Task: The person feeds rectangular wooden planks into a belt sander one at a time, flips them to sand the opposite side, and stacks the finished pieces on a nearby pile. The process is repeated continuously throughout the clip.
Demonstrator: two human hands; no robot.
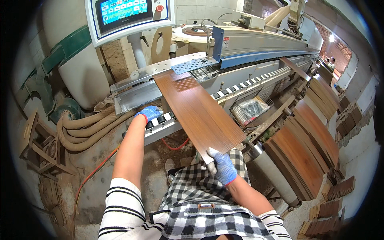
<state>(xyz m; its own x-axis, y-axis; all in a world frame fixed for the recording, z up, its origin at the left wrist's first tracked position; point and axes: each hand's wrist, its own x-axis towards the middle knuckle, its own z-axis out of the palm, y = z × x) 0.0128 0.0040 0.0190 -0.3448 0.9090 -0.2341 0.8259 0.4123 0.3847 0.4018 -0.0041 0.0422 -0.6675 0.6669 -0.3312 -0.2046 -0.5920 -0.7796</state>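
One board over one roller rail; right hand gripping the board, left hand at the rail, hold unclear; dusty floor.

Dusty workshop, hard surfaces all round

Behind everything in front of me: pale tiled wall. To my right, an off-white wall, plaster chipped and rough along its edges. Far right, an opening into a further space with reddish, brick-like surfaces; a bare bulb glares there, and people show small, too tiny to read. Floor below me is grey, scuffed, with brownish dust and scraps. On my left: wooden stool, thick ribbed beige hoses curving over the floor, big whitish sack above them. Red cord runs across the floor. Picture rim black.
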